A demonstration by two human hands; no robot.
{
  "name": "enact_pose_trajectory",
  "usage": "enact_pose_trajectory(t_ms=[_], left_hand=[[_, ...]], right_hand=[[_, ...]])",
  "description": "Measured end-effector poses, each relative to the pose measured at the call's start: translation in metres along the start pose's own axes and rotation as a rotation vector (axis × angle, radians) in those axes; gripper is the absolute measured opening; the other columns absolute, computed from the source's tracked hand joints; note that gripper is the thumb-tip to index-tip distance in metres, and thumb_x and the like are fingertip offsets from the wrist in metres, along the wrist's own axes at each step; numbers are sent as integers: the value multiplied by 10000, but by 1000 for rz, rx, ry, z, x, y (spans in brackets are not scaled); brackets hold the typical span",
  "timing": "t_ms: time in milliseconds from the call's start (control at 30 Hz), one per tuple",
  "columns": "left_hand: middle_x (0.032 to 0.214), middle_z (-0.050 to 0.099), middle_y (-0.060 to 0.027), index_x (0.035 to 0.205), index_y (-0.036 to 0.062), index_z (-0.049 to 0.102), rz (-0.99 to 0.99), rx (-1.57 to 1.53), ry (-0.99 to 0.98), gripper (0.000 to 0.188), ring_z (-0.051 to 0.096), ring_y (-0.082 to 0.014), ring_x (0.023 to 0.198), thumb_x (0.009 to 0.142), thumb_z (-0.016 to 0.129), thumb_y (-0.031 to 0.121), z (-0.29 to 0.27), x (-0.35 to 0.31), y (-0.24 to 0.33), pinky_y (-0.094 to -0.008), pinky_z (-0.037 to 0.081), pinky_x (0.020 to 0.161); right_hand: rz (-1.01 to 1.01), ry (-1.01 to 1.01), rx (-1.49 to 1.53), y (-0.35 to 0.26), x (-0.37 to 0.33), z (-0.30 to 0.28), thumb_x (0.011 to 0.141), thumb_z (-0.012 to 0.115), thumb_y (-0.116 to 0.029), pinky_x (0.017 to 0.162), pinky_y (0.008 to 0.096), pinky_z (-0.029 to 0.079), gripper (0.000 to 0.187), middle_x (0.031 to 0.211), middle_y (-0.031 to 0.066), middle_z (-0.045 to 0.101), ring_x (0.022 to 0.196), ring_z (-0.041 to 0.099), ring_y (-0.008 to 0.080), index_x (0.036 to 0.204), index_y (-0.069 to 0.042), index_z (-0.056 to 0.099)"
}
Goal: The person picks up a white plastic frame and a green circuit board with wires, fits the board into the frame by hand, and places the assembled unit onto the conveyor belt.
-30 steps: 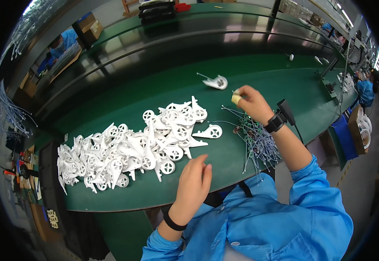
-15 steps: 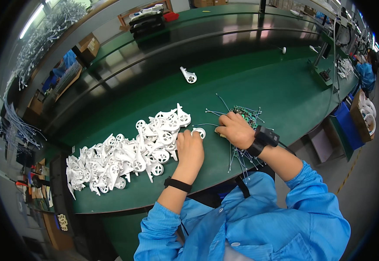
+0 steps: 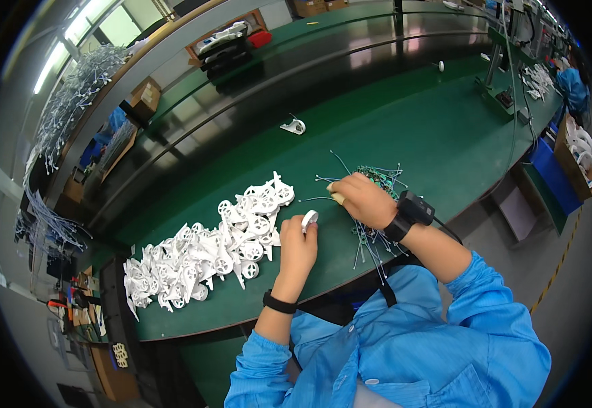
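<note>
My left hand [image 3: 297, 250] is closed on a white plastic part [image 3: 309, 219], pinching it between thumb and fingers so its round end stands up. Left of that hand lies a heap of similar white plastic parts [image 3: 204, 255], each with a spoked round end. My right hand [image 3: 365, 200], with yellowish covers on its fingertips, is closed at the near left side of a pile of small green circuit boards [image 3: 381, 178] with thin wires. One bluish wire [image 3: 316, 199] runs up to its thumb. Whatever lies between those fingers is hidden.
A single white part [image 3: 294, 126] lies farther back on the green table [image 3: 405, 129]. A metal stand [image 3: 496, 95] is at the right. Bundled wires [image 3: 72, 102] hang at upper left. Boxes with white parts [image 3: 581, 153] stand beyond the table's right edge, near another person [image 3: 572, 88].
My left hand has turned the white part up on its edge, away from the heap. My right hand's fingertips have shifted slightly leftward. The whole view has tilted a little.
</note>
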State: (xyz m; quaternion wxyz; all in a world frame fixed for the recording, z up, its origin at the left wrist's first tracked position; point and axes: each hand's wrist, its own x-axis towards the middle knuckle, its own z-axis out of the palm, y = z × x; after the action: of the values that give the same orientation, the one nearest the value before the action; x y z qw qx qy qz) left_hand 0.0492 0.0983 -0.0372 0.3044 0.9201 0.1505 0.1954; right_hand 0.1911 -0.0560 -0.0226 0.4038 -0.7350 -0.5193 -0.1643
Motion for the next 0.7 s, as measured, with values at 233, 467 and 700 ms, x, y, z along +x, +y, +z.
enact_pose_trajectory(t_ms=[233, 467, 700], left_hand=[[924, 621, -111, 1137, 30, 435, -550, -1018, -54, 199, 657, -183, 734, 968, 527, 83, -20, -36, 27, -296, 570, 619], [1079, 592, -152, 1282, 75, 338, -609, -1462, -224, 442, 641, -255, 939, 904, 511, -74, -22, -65, 41, -372, 561, 798], [1102, 594, -157, 1316, 69, 307, -524, -1475, -233, 458, 650, -267, 976, 922, 487, -80, -18, -81, 54, -388, 562, 856]], right_hand=[[434, 557, 943, -13, -20, -13, 862, 630, 41, 755, 247, 521, 250, 985, 94, 660, 898, 638, 127, 1106, -5, 603], [388, 545, 1119, -56, -53, -27, 836, 602, 126, 804, 305, 524, 279, 1036, 159, 638, 932, 627, 193, 1056, -34, 538], [138, 400, 817, -87, -62, -34, 804, 670, 103, 756, 314, 533, 354, 1075, 205, 622, 922, 637, 213, 1092, -65, 551]])
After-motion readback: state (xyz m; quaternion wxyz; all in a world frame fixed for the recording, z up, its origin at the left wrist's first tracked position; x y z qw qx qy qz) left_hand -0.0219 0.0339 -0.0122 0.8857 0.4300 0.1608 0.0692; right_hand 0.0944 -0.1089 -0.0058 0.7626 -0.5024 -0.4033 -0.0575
